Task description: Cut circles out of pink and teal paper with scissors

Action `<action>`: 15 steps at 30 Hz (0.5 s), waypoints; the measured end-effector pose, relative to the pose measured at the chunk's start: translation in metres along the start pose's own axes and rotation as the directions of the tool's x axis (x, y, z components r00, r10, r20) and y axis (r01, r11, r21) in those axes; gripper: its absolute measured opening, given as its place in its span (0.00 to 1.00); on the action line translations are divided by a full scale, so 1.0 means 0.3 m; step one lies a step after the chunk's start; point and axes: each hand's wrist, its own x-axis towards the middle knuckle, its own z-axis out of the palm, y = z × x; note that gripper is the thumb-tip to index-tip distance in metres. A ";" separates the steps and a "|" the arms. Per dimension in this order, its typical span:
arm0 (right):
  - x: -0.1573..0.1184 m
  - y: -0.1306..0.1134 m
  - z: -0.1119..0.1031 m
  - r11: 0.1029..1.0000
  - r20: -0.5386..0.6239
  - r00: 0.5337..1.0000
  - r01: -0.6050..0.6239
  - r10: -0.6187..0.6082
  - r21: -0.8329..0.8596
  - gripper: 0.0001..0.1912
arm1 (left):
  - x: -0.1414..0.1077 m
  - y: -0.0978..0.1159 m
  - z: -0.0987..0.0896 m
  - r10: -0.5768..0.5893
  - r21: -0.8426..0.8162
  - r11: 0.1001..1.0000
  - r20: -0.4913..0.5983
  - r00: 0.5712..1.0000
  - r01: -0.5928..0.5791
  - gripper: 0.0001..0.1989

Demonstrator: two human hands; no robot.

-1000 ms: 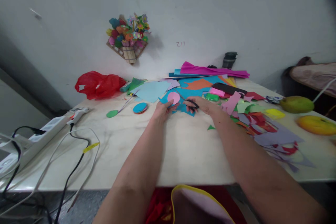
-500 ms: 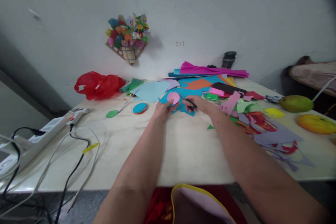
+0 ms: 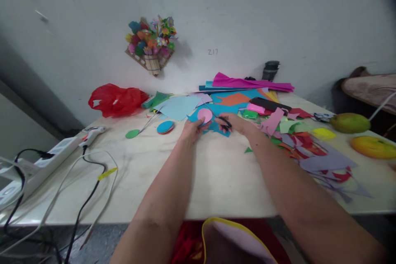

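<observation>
My left hand [image 3: 193, 129] is closed on a pink paper circle [image 3: 204, 116] together with a blue paper sheet [image 3: 218, 109], the thumb lying on top at the circle's lower edge. Wrapped around the black handles of a pair of scissors [image 3: 225, 122] is my right hand [image 3: 229, 122]. The thin blades point up and left, close to the circle's right edge; whether they are cutting at this instant I cannot tell. To the left of my hands lies a stack of round paper pieces [image 3: 165, 127], blue on top, with a green paper circle [image 3: 132, 134] farther left.
Paper scraps [image 3: 312, 148] cover the table's right side, near a phone [image 3: 269, 104] and two mangoes [image 3: 373, 147]. Pale blue paper [image 3: 177, 107] and a red plastic bag [image 3: 116, 100] lie at the back left. A power strip [image 3: 58, 152] with cables occupies the left edge.
The view has shifted very slightly. Both hands, the pink circle and the scissors keep nearly the same positions.
</observation>
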 end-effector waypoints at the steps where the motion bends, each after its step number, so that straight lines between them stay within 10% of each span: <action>1: 0.000 -0.001 0.001 1.000 -0.002 1.000 -0.003 0.003 0.002 0.10 | 0.000 0.000 0.000 -0.001 -0.001 1.000 0.000 1.000 0.001 0.10; 15: 0.000 -0.007 0.008 0.999 -0.014 0.999 -0.029 0.029 0.014 0.09 | -0.008 0.008 0.004 -0.007 -0.013 1.000 -0.013 1.000 0.007 0.12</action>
